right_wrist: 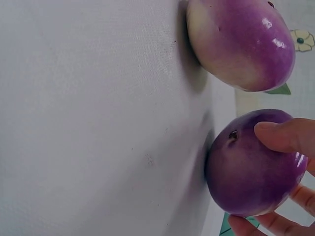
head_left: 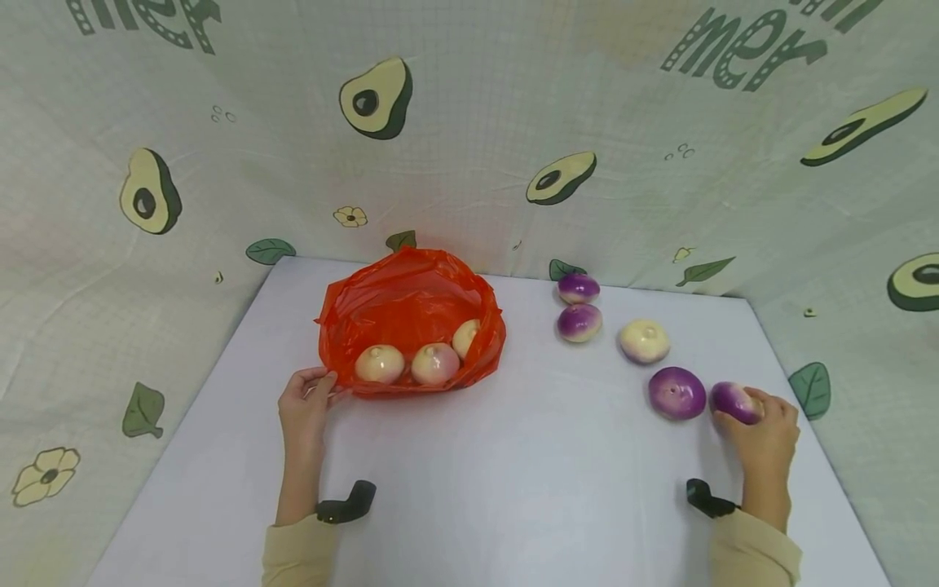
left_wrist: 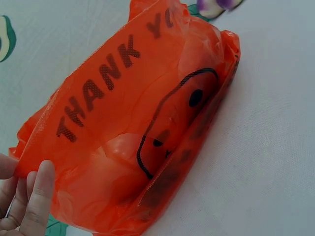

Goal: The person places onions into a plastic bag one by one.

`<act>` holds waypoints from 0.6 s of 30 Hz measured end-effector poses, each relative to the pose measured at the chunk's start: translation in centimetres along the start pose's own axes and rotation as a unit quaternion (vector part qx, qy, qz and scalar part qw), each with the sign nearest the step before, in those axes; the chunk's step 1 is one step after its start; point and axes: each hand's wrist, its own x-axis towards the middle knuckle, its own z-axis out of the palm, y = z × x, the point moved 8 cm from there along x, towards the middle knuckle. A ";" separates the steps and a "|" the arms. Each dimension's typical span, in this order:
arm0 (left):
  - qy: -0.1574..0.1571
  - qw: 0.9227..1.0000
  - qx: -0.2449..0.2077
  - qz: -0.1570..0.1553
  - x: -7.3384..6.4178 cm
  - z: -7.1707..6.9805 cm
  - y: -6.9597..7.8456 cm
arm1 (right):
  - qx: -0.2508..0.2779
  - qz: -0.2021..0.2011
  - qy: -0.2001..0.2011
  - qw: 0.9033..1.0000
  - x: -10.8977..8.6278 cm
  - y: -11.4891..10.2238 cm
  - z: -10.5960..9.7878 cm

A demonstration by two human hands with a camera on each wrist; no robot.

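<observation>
At the left, a red plastic bag (head_left: 411, 306) lies with its mouth spread toward the head camera, and 3 pale turnips (head_left: 379, 364) show inside it. My left hand (head_left: 306, 395) pinches the bag's rim at its near left corner. Dark "THANK" lettering and a drawn face mark the bag's side in the left wrist view. Over at the right, my right hand (head_left: 766, 428) grips a purple turnip (right_wrist: 251, 167), thumb on one side and fingers curled round the other. Just left of it sits another purple turnip (head_left: 676, 394).
A whitish turnip (head_left: 645, 341) lies farther back, right of centre. Two purple-and-white turnips (head_left: 579, 323) sit one behind the other near the table's back edge. Behind the white table (head_left: 506, 489) hangs an avocado-printed cloth (head_left: 469, 147). Each wrist wears a black camera mount (head_left: 348, 502).
</observation>
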 end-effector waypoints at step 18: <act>-0.001 1.000 -0.002 -0.013 0.0 0.1 -0.2 | 0.029 -0.004 0.008 1.000 -2.3 0.7 0.1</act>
